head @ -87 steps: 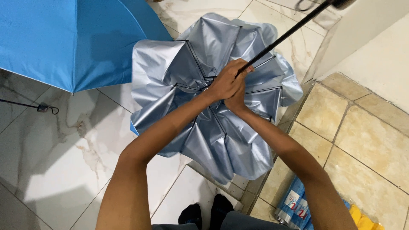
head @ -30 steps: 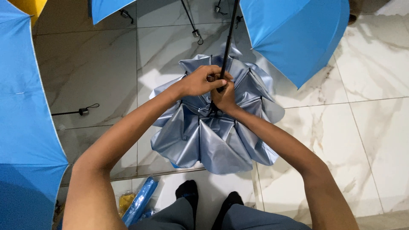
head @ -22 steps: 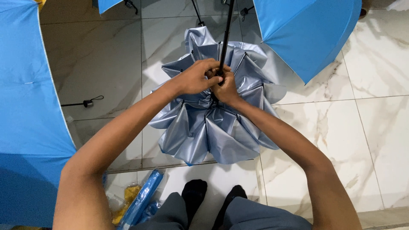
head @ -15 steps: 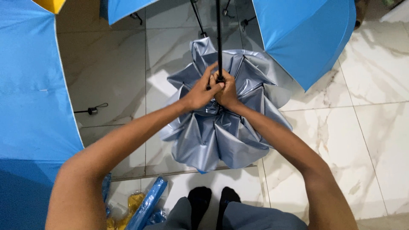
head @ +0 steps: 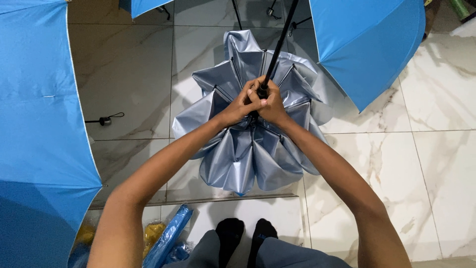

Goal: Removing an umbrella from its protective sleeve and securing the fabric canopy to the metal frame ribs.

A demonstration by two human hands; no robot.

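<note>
Shaft newly tilted above hands

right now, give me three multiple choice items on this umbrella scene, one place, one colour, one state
1. Where are the hands?
A. on the black shaft
B. on the floor
C. on the socks

2. What colour is the inside of the held umbrella?
A. yellow
B. silver-grey
C. red

3. What state is its canopy in?
A. fully spread
B. half folded, pleated
C. rolled and strapped

Answers: 1 A, both hands wrap the shaft at the hub. 2 B, the panels shine silver-grey. 3 B, the panels hang in loose folds.
</note>
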